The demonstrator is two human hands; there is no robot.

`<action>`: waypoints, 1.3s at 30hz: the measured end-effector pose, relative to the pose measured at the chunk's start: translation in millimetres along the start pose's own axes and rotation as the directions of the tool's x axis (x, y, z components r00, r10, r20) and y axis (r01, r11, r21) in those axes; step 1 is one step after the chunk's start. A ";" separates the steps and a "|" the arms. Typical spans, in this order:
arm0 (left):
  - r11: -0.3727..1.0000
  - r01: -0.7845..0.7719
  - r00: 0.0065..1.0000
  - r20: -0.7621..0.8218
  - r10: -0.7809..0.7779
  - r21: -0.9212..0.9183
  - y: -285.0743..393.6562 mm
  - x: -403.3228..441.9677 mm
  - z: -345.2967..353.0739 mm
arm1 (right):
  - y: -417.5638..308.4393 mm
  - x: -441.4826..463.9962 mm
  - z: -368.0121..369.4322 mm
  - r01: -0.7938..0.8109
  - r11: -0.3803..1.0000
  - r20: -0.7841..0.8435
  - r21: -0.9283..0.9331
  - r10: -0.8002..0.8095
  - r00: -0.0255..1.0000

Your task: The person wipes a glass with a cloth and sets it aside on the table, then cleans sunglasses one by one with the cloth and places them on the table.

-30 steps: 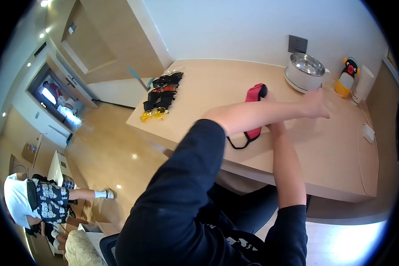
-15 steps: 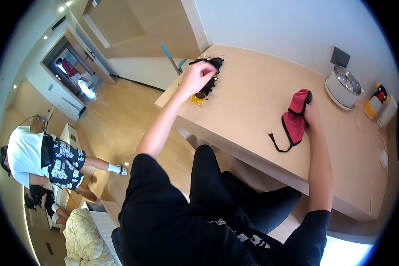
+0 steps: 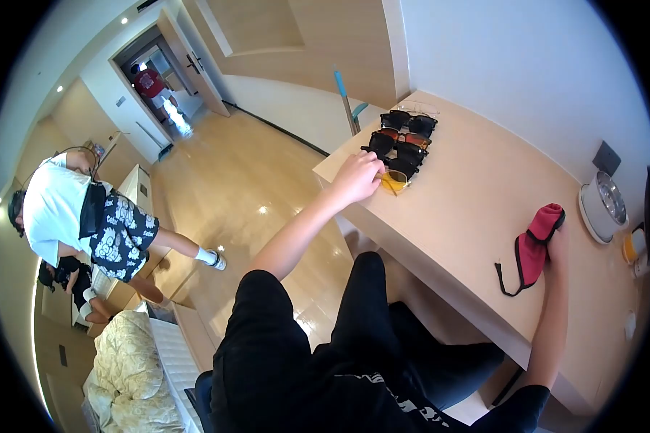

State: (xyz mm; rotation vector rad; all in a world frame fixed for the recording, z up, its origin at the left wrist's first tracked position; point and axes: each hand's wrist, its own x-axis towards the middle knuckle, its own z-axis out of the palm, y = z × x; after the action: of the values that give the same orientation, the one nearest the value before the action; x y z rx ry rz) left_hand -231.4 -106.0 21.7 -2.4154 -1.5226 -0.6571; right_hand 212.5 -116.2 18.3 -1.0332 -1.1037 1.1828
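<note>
The person's knees are under the near edge of the bench. Above that edge, the right hand is closed on a red cloth with black trim, covering part of its side; a black strap trails over the bench. The left hand has its fingers drawn together at the yellow glasses, hiding part of them; whether it grips them I cannot tell. Just beyond, the dark glasses lie in a close row, with a clear pair at the far end. Past the right hand are a white bowl with a steel lining and a yellow toy, cut by the picture's dark rim. A socket is on the wall.

To the left are a quilt, a person in white and one in black. Farthest, a person in red is in the doorway, by the open door.

A second ago the left arm crossed over the right; half a second ago the left hand was above the glasses, covering several. It has since come down to the yellow pair, baring the dark ones. The right hand has kept the cloth.
</note>
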 end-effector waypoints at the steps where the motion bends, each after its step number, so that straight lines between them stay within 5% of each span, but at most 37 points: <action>1: 1.000 -0.002 1.000 0.000 0.002 0.000 -2.0 2.7 0.0 | -1.3 1.4 2.1 -0.004 1.000 -0.009 -0.005 0.004 1.000; 5: 0.997 0.064 0.976 0.206 -0.071 0.042 -8.0 19.0 -0.7 | -5.5 9.1 8.6 -0.039 0.998 -0.068 -0.039 0.036 0.997; 7: 0.943 0.284 0.891 0.412 -0.192 -0.175 -22.5 29.2 7.5 | 9.1 32.7 10.1 -0.043 0.999 -0.023 -0.030 0.042 0.999; 11: 0.957 0.278 0.873 0.436 -0.216 -0.081 -32.0 45.8 20.0 | 24.3 63.7 9.8 -0.034 0.997 0.045 -0.067 0.037 0.998; 17: 0.842 0.237 0.908 0.420 -0.013 -0.486 -11.0 83.7 28.7 | 29.0 71.6 11.3 -0.011 0.995 -0.013 -0.103 0.009 1.000; 20: 0.526 0.335 0.919 0.394 0.002 -0.782 20.6 116.0 33.5 | 37.8 75.0 7.3 0.077 0.984 -0.071 -0.159 -0.090 0.993; 21: 0.513 0.349 0.925 0.377 -0.054 -0.784 35.2 126.7 36.4 | 47.4 80.5 -2.9 0.154 0.944 -0.099 -0.291 -0.190 0.977; 22: 0.494 0.267 0.957 0.289 -0.031 -0.828 48.4 135.7 42.4 | 37.5 68.6 2.8 0.073 0.960 -0.148 -0.269 -0.116 0.982; 24: 0.419 0.173 0.983 0.185 -0.011 -0.891 78.3 157.1 59.3 | 38.8 62.5 -3.9 0.088 0.978 -0.174 -0.191 -0.122 0.977; 25: 0.379 0.162 0.986 0.168 -0.018 -0.911 91.0 169.8 67.2 | 37.1 58.1 -0.7 -0.019 0.994 -0.235 0.104 0.043 0.971; 26: 0.379 0.132 0.989 0.147 0.011 -0.916 105.8 178.9 72.4 | 30.5 50.7 2.8 -0.043 0.991 -0.164 0.130 0.064 0.984; 29: 0.457 0.031 0.999 0.017 -0.035 -0.889 151.4 195.7 93.3 | -1.8 20.7 26.1 -0.189 0.740 0.046 0.646 0.210 0.977; 30: 0.440 0.007 1.000 0.007 -0.002 -0.898 169.3 201.4 96.0 | 3.3 22.2 22.8 -0.046 0.866 -0.046 0.497 0.079 0.996; 31: 0.600 -0.071 0.995 -0.095 -0.009 -0.797 186.9 204.3 96.2 | 5.9 22.2 20.1 0.089 0.944 -0.110 0.316 -0.056 0.992; 32: 0.739 -0.131 0.980 -0.198 -0.004 -0.661 199.1 204.3 97.0 | 4.3 21.4 19.5 0.188 0.979 -0.129 0.081 -0.176 0.976; 33: 0.726 -0.145 0.980 -0.200 0.011 -0.673 208.3 202.7 101.0 | 3.2 21.3 19.5 0.267 0.950 -0.116 -0.160 -0.287 0.951; 36: 0.759 -0.423 0.855 -0.496 0.153 -0.495 216.6 200.8 109.4 | 8.3 30.4 22.9 0.374 0.920 -0.224 -0.116 -0.391 0.893; 39: 0.724 -0.275 0.935 -0.350 0.048 -0.633 207.4 190.9 116.8 | 14.1 31.2 27.4 0.372 0.927 -0.408 -0.051 -0.359 0.839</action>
State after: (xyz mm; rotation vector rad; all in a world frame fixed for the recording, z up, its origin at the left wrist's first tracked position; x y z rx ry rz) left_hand 54.0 1.9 21.7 -2.6805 -1.0186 -1.7097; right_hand 184.6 -82.9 12.0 -0.9393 -0.8904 0.6316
